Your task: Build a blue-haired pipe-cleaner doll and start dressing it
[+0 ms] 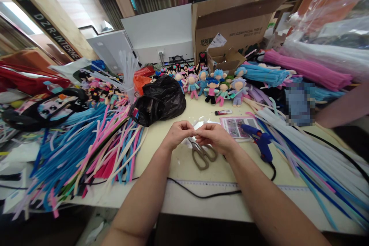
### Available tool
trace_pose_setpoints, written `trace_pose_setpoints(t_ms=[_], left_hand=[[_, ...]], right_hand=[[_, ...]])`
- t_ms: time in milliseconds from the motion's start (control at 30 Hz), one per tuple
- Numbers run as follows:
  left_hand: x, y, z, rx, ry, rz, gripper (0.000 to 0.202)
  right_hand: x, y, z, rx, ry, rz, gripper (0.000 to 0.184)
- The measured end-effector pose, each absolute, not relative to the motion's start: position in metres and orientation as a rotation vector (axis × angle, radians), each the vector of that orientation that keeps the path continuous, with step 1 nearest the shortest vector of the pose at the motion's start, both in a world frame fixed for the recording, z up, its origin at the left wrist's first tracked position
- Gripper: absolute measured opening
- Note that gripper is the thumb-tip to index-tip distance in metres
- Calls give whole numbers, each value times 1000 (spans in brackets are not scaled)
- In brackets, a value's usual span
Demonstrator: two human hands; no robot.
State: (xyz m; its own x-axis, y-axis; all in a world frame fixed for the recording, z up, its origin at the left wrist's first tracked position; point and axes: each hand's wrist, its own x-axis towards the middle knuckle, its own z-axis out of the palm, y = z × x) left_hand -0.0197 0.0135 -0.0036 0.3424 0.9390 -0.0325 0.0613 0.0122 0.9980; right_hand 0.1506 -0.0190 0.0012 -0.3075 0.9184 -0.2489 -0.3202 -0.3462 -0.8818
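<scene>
Over the middle of the cream work mat (175,167), my left hand (180,133) and my right hand (215,136) meet at the fingertips. Both are closed in a pinch; whatever lies between the fingers is too small or hidden to make out. Just below them lies a pair of scissors (200,162) with grey-brown handles, its blades partly covered by the hands. Clear plastic (203,121) shows behind my fingers. To the right of my right hand rests a blue glue gun (261,142), beside a picture card (236,127) with a pink edge.
Loose pipe cleaners (77,150) cover the left side, and white and blue ones (311,153) the right. Behind stand a black plastic bag (164,98), several small dolls (213,86), a lighter (223,112) and a cardboard box (230,23). A black cable (198,195) crosses a ruler (219,185) in front.
</scene>
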Motion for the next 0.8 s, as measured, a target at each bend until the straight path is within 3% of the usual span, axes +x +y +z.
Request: trace_pose_setpoints(t_ms=[800], left_hand=[[-18, 13, -1, 1361, 1021, 915, 26]], right_hand=[[147, -22, 9, -977, -946, 1712, 33]])
